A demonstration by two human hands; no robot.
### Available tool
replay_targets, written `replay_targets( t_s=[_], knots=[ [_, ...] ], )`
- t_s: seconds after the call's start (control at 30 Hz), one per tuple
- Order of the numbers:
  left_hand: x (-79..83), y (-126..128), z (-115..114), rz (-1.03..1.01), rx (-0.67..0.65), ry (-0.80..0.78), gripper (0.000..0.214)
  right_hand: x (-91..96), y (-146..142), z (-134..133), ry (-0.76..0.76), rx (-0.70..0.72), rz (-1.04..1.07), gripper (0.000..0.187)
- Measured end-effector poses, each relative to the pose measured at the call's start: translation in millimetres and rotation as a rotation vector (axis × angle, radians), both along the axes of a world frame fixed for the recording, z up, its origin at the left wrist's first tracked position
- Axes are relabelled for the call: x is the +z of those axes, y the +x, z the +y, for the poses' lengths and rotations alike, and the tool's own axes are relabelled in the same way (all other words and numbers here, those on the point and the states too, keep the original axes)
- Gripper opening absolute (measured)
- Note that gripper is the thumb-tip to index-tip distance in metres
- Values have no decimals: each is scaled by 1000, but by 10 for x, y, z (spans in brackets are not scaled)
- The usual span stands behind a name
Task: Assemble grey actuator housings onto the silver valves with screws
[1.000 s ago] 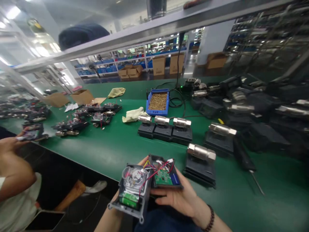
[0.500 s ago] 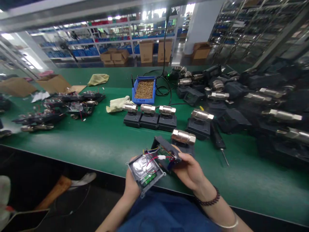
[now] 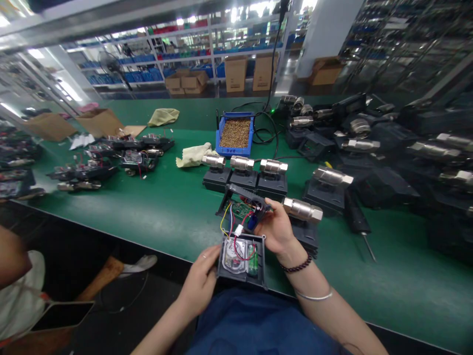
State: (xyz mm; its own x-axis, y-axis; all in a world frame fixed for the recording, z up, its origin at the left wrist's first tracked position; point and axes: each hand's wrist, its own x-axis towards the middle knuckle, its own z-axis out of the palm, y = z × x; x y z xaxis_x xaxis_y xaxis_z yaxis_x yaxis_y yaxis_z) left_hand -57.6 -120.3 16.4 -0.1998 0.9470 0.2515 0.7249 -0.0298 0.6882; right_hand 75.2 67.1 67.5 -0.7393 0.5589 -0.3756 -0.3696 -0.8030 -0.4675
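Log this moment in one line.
left hand: holding battery housing | right hand: holding circuit-board housing | wires: linking both housings | screwdriver: lying on green table

Bright behind, blurred edges
Glare washes over the back shelves [image 3: 212,49]; dark housings [image 3: 439,190] at right seem smeared.

Blue garment [image 3: 244,323] — dark beaded bracelet [image 3: 296,268], slim silver bangle [image 3: 315,298] further up.
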Motion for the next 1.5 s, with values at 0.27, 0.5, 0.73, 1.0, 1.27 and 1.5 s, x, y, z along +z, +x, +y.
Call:
replay_targets(
  t_s=[0.27,0.5,0.73,1.0,1.27,1.5],
  knots=[
    [952,-139,525,646,-231,598,36,26,-29,61,33,79,48,30],
    [1179,-94,813,297,-279,430,16,2,-50,88,46,99,85,33],
    [1003,-42,1026,561,50,287,24,-11,-58,68,9,86,122,28],
    [933,45,1038,544,-28,294,12,-24,-76,60,-5,46,163,21],
    [855,100,1052,577,-43,303,12,-56,-80,57,-5,49,182,18],
    [957,-3,888,687,-25,338,14,-76,-58,84,-10,55,161,32]
  ],
)
